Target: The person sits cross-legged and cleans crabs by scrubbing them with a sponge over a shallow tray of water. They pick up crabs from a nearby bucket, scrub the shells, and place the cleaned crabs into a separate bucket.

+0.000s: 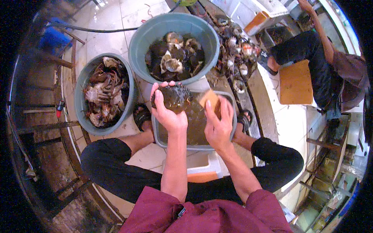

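My left hand (170, 119) cups a dark, wet crab shell (174, 99) with a toothed rim, its glossy outer side facing up. A yellow-brown sponge (210, 101) is gripped in my right hand (218, 123), a little to the right of the shell and apart from it. Both hands are above a grey rectangular basin (230, 139) of murky brown water. Beyond it stands a round blue-green tub (137, 55) with dark crab shells (172, 62) in it, a few turned pale side up.
A second tub (78, 102) at left holds crab scraps (102, 94). More scraps (237, 49) lie along a floor channel (250, 116). A black hose (105, 30) crosses the tiles. Another person (314, 58) sits at right beside an orange-brown board (295, 83). My sandalled feet flank the basin.
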`<control>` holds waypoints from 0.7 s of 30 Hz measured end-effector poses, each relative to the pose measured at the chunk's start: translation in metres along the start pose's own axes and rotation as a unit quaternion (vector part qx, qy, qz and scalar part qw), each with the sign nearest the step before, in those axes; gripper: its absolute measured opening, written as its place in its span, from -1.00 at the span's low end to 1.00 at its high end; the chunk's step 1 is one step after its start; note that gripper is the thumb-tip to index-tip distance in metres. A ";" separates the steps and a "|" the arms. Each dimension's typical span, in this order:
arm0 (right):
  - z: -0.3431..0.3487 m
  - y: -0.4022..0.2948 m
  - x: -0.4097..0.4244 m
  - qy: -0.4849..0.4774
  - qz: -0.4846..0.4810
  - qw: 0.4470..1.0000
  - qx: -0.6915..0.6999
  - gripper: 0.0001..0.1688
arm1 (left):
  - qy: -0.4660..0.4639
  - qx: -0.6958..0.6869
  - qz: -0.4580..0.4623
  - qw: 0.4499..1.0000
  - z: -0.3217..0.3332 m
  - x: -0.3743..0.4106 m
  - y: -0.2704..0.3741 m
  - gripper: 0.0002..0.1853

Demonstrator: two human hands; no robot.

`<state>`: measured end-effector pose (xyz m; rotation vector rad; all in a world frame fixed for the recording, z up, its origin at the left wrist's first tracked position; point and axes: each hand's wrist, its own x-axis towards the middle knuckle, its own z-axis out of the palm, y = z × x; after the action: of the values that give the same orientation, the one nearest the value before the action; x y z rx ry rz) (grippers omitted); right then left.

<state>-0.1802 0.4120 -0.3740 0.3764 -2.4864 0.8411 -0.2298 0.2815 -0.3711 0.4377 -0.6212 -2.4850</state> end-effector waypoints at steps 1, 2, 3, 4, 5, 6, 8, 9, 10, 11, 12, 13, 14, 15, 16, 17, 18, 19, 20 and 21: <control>-0.002 -0.008 0.006 -0.009 -0.013 1.000 0.003 -0.35 | 0.009 0.000 -0.009 1.000 0.001 -0.007 -0.001 -0.69; 0.002 -0.015 0.015 -0.014 -0.030 0.999 0.010 -0.35 | 0.013 -0.002 -0.013 1.000 0.004 -0.010 -0.002 -0.69; 0.005 -0.018 0.020 -0.015 -0.050 0.999 0.015 -0.34 | 0.014 -0.006 -0.016 1.000 0.008 -0.009 -0.002 -0.69; 0.007 -0.016 0.011 -0.033 -0.034 0.999 0.023 -0.32 | 0.008 0.010 -0.002 1.000 0.013 -0.008 0.002 -0.69; 0.005 -0.011 -0.003 -0.044 -0.022 0.999 0.002 -0.32 | 0.009 -0.009 -0.001 1.000 0.006 -0.001 0.004 -0.70; 0.001 0.000 -0.013 -0.052 -0.018 0.998 -0.013 -0.32 | 0.000 -0.034 -0.013 0.999 0.007 0.003 0.007 -0.70; -0.005 0.013 -0.017 -0.030 0.005 1.000 -0.002 -0.35 | 0.001 -0.053 -0.047 0.997 0.005 0.002 0.009 -0.70; -0.009 0.008 -0.008 -0.031 0.019 0.999 0.015 -0.41 | 0.008 -0.051 -0.053 0.997 0.008 0.001 0.014 -0.70; -0.011 0.006 -0.003 -0.030 0.038 0.998 0.032 -0.44 | 0.013 -0.054 -0.061 0.997 0.010 0.002 0.015 -0.70; -0.012 0.004 -0.001 -0.028 0.056 0.997 0.049 -0.46 | 0.013 -0.065 -0.070 0.995 0.008 0.003 0.016 -0.70; -0.013 0.005 0.000 -0.025 0.058 0.997 0.055 -0.47 | 0.013 -0.078 -0.080 0.994 0.008 0.004 0.017 -0.71; -0.015 0.005 -0.001 -0.022 0.059 0.996 0.061 -0.48 | 0.012 -0.090 -0.090 0.992 0.008 0.004 0.017 -0.71; -0.015 0.006 0.000 -0.018 0.061 0.996 0.068 -0.49 | 0.010 -0.092 -0.094 0.991 0.008 0.005 0.017 -0.71; -0.016 0.006 0.000 -0.015 0.063 0.995 0.073 -0.49 | 0.009 -0.093 -0.098 0.991 0.010 0.005 0.019 -0.71; -0.016 0.006 0.001 -0.011 0.065 0.995 0.078 -0.48 | 0.007 -0.094 -0.103 0.990 0.012 0.004 0.020 -0.71; -0.016 0.006 0.001 -0.007 0.068 0.994 0.084 -0.48 | 0.005 -0.100 -0.104 0.990 0.012 0.004 0.019 -0.71; -0.016 0.005 0.002 -0.006 0.065 0.994 0.083 -0.49 | 0.003 -0.105 -0.104 0.989 0.011 0.005 0.020 -0.71; -0.017 0.004 0.003 -0.006 0.063 0.995 0.082 -0.49 | 0.001 -0.110 -0.104 0.988 0.011 0.005 0.021 -0.71; -0.018 0.001 0.004 -0.005 0.060 0.995 0.081 -0.49 | 0.001 -0.114 -0.105 0.988 0.011 0.005 0.023 -0.73; -0.020 -0.001 0.006 -0.006 0.058 0.995 0.081 -0.49 | 0.002 -0.120 -0.107 0.987 0.012 0.005 0.024 -0.75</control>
<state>-0.1777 0.4228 -0.3568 0.2948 -2.4779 1.0960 -0.2290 0.2643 -0.3495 0.4358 -0.2782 -2.7195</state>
